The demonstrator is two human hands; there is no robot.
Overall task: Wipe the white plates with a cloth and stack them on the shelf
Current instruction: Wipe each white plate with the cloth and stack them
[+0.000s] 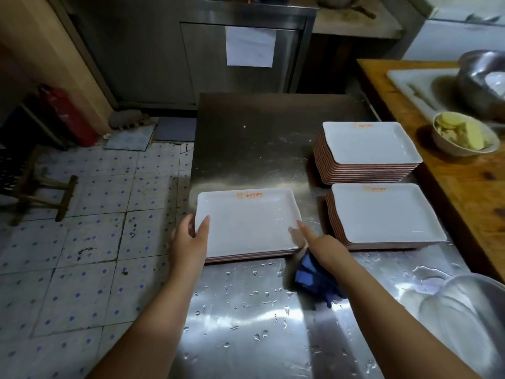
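Note:
A white rectangular plate with an orange logo tops a short stack at the left edge of the wet steel table. My left hand grips its left rim, thumb lying on top. My right hand touches its right rim with a fingertip while holding a blue cloth under the palm. Two more stacks of white plates stand to the right: a tall one at the back and a lower one in front.
A wooden counter at right carries a bowl of yellow food, a white tray and a metal bowl. A clear basin sits near right. Tiled floor lies left, with a wooden stool and a red extinguisher.

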